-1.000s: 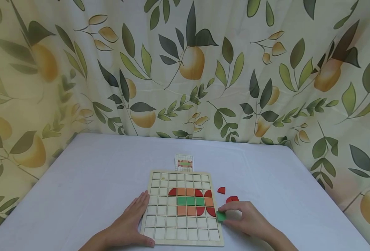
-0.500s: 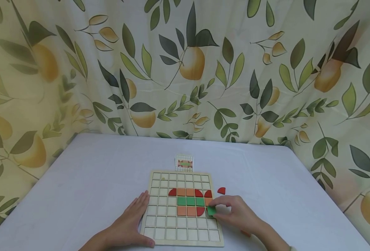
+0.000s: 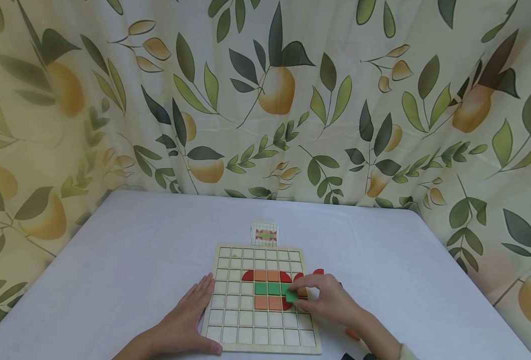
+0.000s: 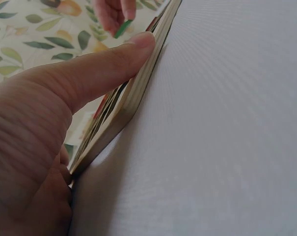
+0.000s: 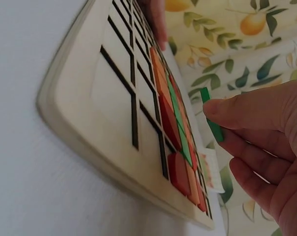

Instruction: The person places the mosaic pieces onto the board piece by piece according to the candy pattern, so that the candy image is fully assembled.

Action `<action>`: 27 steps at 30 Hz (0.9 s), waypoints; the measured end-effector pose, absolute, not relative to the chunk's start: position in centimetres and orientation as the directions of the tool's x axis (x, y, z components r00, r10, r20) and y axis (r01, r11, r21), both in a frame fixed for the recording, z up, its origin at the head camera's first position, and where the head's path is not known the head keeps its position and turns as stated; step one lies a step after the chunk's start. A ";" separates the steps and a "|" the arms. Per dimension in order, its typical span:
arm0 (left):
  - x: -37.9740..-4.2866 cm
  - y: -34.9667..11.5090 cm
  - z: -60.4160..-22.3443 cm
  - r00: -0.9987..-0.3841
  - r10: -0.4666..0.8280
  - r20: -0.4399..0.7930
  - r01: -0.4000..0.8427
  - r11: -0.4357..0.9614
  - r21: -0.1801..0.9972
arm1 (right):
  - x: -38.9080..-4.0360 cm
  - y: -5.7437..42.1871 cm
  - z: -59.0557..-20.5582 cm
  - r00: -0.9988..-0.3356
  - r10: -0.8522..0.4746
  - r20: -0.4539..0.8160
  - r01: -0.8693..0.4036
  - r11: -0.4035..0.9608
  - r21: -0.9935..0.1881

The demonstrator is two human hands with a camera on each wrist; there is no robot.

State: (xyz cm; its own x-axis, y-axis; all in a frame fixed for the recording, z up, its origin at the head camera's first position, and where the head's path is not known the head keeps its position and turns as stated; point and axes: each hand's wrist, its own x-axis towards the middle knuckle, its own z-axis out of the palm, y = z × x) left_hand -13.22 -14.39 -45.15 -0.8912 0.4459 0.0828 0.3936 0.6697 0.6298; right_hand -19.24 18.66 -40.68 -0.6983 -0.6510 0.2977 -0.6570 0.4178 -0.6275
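Observation:
A square wooden grid board lies on the table, with a pattern of red, orange and green tiles in its cells. My left hand rests along its left side, fingers extended; the thumb presses on the near edge in the left wrist view. Between thumb and fingertips my right hand pinches a green square tile. That green tile is held above the board in the right wrist view, near the right end of the green row. The hand covers some red and orange tiles at the right.
A small pattern card lies beyond the board's far edge. Right of the board are a loose red quarter-round tile and an orange piece, partly behind the right arm. A fruit-print curtain hangs behind the table.
My right hand has carried the green tile leftward from the board's right edge to over the pattern. The left hand has stayed in place.

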 end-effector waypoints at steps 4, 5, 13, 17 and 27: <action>-13.3 -14.4 -45.1 -0.893 0.442 0.080 0.389 0.671 0.631 | -19.5 18.1 -40.3 -0.692 -0.655 0.303 -0.667 0.420 -0.615; -13.3 -14.4 -45.1 -0.893 0.442 0.080 0.389 0.671 0.632 | -19.6 18.0 -40.2 -0.693 -0.656 0.299 -0.666 0.423 -0.615; -13.2 -14.4 -45.0 -0.893 0.443 0.077 0.386 0.668 0.636 | -20.2 16.7 -39.8 -0.724 -0.648 0.236 -0.598 0.419 -0.683; -13.2 -14.4 -45.1 -0.894 0.442 0.077 0.385 0.669 0.635 | -20.5 16.0 -39.7 -0.725 -0.648 0.232 -0.587 0.406 -0.701; -13.3 -14.3 -45.2 -0.896 0.437 0.075 0.380 0.670 0.637 | -21.1 14.4 -40.1 -0.701 -0.665 0.255 -0.596 0.350 -0.723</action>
State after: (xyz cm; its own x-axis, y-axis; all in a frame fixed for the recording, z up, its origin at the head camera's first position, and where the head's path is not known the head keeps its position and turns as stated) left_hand -13.28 -14.34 -45.20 -0.8963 0.4370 0.0754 0.3804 0.6702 0.6373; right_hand -21.13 14.42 -40.06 -0.7014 -0.6654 0.2555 -0.5956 0.3503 -0.7229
